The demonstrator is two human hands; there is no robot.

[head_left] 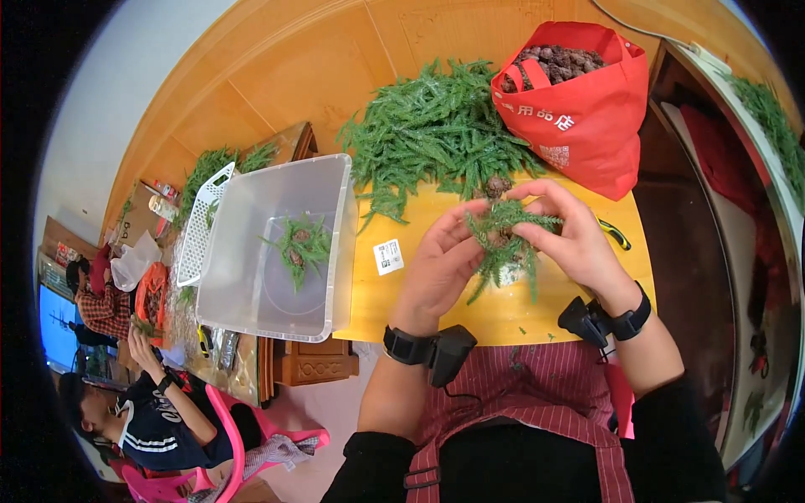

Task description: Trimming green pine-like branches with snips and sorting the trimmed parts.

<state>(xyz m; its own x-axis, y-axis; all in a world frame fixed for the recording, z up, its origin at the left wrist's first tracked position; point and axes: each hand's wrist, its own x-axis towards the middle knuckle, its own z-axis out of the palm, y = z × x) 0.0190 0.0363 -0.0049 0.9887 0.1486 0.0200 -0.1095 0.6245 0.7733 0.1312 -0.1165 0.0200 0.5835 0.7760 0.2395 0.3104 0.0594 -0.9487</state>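
Note:
Between my two hands is a small bundle of artificial pine sprigs (488,268), held over the yellow tabletop (369,289). A brown pine cone (498,187) pokes out at its top, and more brown shows among the needles. My left hand (443,256) is closed on the bundle's left side, its thumb and fingers pinching the sprigs. My right hand (579,243) grips from the right, its thumb pressed on the greenery and its index finger curled over near the cone. Left of my hands, a similar pine bundle with a cone (299,246) lies in a clear plastic bin (231,289).
A heap of green pine sprigs (436,126) lies at the back. Beside it stands a red bag (579,126) full of pine cones (558,63). A yellow-and-black cutter (615,235) rests by my right hand. A white label (388,256) lies near the bin. Co-workers sit at left.

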